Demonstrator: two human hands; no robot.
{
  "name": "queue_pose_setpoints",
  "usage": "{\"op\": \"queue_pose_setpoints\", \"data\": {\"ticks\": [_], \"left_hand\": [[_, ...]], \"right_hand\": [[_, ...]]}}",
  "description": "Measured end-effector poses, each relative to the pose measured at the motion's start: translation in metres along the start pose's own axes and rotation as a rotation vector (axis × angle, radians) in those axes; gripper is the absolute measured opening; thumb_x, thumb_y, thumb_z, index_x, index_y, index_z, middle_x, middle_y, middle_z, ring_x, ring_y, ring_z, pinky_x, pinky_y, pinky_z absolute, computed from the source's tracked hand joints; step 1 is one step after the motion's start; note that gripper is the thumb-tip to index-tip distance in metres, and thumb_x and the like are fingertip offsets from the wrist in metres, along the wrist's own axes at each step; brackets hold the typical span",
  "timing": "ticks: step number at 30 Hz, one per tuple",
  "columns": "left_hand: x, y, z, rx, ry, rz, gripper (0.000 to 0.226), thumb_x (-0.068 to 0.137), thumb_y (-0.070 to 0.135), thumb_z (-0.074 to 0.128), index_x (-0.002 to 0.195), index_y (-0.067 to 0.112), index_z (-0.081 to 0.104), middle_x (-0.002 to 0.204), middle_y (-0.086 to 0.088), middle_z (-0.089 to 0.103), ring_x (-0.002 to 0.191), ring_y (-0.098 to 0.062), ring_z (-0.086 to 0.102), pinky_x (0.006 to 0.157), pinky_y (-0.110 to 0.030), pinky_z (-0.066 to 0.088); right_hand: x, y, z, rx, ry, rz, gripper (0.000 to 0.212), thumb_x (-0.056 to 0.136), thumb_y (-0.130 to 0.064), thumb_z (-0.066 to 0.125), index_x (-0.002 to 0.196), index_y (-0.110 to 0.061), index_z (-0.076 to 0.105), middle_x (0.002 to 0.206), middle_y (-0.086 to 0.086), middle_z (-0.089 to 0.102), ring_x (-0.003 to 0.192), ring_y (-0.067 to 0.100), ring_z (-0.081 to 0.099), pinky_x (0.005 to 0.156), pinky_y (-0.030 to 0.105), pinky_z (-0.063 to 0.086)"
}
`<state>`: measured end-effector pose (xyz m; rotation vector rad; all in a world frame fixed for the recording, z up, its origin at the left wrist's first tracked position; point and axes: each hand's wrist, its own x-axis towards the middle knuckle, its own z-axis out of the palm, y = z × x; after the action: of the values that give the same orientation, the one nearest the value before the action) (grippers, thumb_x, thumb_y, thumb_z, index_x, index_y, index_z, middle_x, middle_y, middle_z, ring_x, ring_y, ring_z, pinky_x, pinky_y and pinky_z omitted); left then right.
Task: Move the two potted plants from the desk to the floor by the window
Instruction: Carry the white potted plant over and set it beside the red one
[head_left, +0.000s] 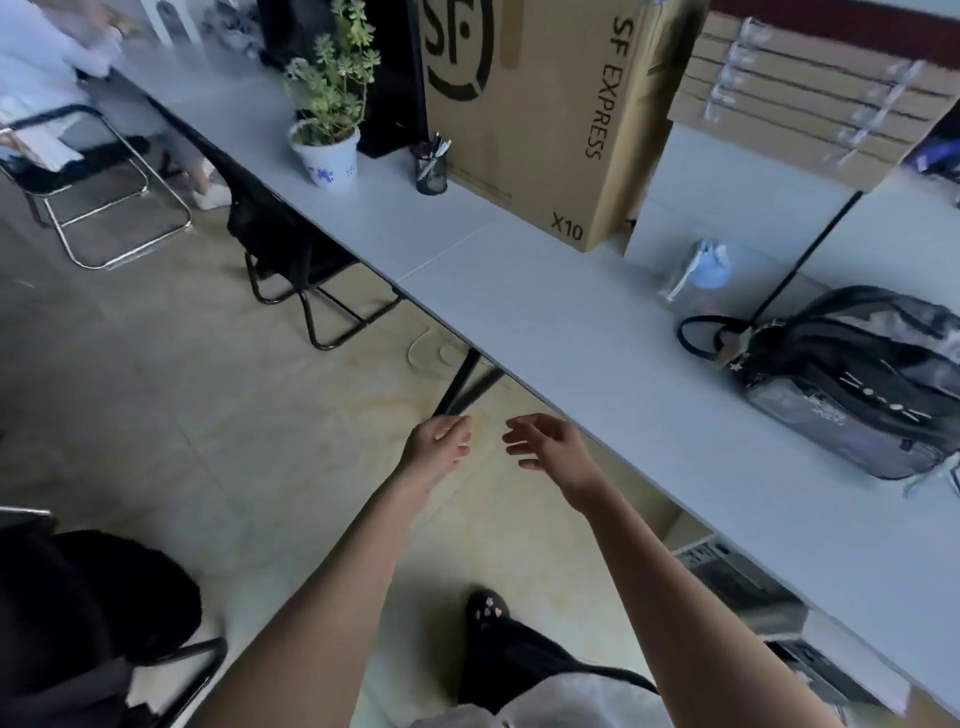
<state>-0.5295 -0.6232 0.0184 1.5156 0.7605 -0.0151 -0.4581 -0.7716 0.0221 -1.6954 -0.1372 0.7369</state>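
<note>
Head view: both hands reach forward over the floor, empty, fingers loosely spread. The left hand (439, 441) and right hand (548, 447) sit close together just off the near edge of the desk (597, 332). One plant (327, 111) stands far and to the left on the desk, well apart from both hands, in a white pot with blue marks. Right of it, a mesh cup (431, 169) holds pens, beside a cardboard box (545, 104).

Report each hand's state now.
Left hand: open, holding nothing.
Right hand: open, holding nothing.
</note>
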Motion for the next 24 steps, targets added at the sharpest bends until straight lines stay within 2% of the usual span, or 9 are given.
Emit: {"op": "queue_pose_setpoints", "data": {"ticks": [4, 7, 9, 12, 14, 17, 21, 24], "left_hand": [[0.048, 0.028, -0.027, -0.019, 0.077, 0.013, 0.013, 0.091, 0.030, 0.052, 0.082, 0.024, 0.059, 0.099, -0.008, 0.063, 0.090, -0.024, 0.062, 0.081, -0.033, 0.047], [0.072, 0.038, -0.049, -0.060, 0.137, 0.009, 0.016, 0.091, 0.029, 0.052, 0.097, 0.016, 0.059, 0.098, -0.007, 0.063, 0.088, -0.021, 0.062, 0.069, -0.025, 0.048], [0.083, 0.041, -0.064, -0.088, 0.170, -0.010, 0.018, 0.091, 0.029, 0.052, 0.100, 0.015, 0.060, 0.099, -0.008, 0.063, 0.086, -0.021, 0.062, 0.066, -0.024, 0.047], [0.102, 0.046, -0.087, -0.109, 0.198, -0.012, 0.014, 0.091, 0.029, 0.052, 0.094, 0.017, 0.060, 0.099, -0.009, 0.062, 0.084, -0.021, 0.062, 0.072, -0.028, 0.047], [0.116, 0.050, -0.103, -0.126, 0.214, -0.017, 0.012, 0.091, 0.029, 0.052, 0.089, 0.021, 0.060, 0.098, -0.008, 0.063, 0.086, -0.021, 0.063, 0.079, -0.033, 0.049], [0.142, 0.059, -0.130, -0.138, 0.219, -0.024, 0.017, 0.091, 0.030, 0.051, 0.098, 0.018, 0.061, 0.101, -0.008, 0.063, 0.092, -0.022, 0.063, 0.089, -0.039, 0.049], [0.189, 0.079, -0.175, -0.141, 0.195, -0.027, 0.029, 0.092, 0.029, 0.052, 0.112, 0.010, 0.060, 0.103, -0.010, 0.063, 0.090, -0.022, 0.062, 0.078, -0.031, 0.048], [0.222, 0.099, -0.218, -0.123, 0.157, -0.020, 0.029, 0.092, 0.028, 0.051, 0.112, 0.009, 0.060, 0.102, -0.010, 0.061, 0.092, -0.024, 0.061, 0.076, -0.029, 0.047]], "right_hand": [[0.062, -0.033, 0.018, -0.035, -0.059, -0.025, 0.020, 0.093, -0.022, 0.049, 0.101, -0.011, 0.064, 0.092, 0.003, 0.068, 0.088, 0.021, 0.063, 0.078, 0.033, 0.049], [0.098, -0.050, 0.036, -0.067, -0.117, -0.037, 0.020, 0.092, -0.018, 0.050, 0.103, -0.011, 0.064, 0.093, 0.004, 0.069, 0.089, 0.020, 0.065, 0.079, 0.034, 0.050], [0.116, -0.062, 0.050, -0.081, -0.154, -0.034, 0.023, 0.092, -0.017, 0.049, 0.107, -0.008, 0.064, 0.099, 0.009, 0.068, 0.091, 0.023, 0.065, 0.074, 0.028, 0.051], [0.140, -0.078, 0.071, -0.099, -0.199, -0.040, 0.026, 0.093, -0.018, 0.049, 0.109, -0.002, 0.062, 0.100, 0.012, 0.066, 0.089, 0.023, 0.064, 0.065, 0.019, 0.052], [0.157, -0.085, 0.083, -0.123, -0.214, -0.038, 0.025, 0.093, -0.019, 0.049, 0.108, -0.003, 0.062, 0.100, 0.013, 0.067, 0.089, 0.023, 0.063, 0.071, 0.025, 0.052], [0.185, -0.097, 0.106, -0.136, -0.210, -0.049, 0.021, 0.093, -0.022, 0.050, 0.102, -0.008, 0.063, 0.100, 0.014, 0.068, 0.090, 0.025, 0.063, 0.084, 0.038, 0.052], [0.230, -0.120, 0.146, -0.124, -0.159, -0.063, 0.024, 0.092, -0.023, 0.052, 0.104, -0.006, 0.064, 0.099, 0.012, 0.069, 0.088, 0.024, 0.064, 0.083, 0.039, 0.052], [0.260, -0.141, 0.180, -0.089, -0.112, -0.063, 0.027, 0.092, -0.024, 0.052, 0.106, -0.004, 0.064, 0.097, 0.011, 0.068, 0.086, 0.022, 0.064, 0.081, 0.037, 0.051]]}}
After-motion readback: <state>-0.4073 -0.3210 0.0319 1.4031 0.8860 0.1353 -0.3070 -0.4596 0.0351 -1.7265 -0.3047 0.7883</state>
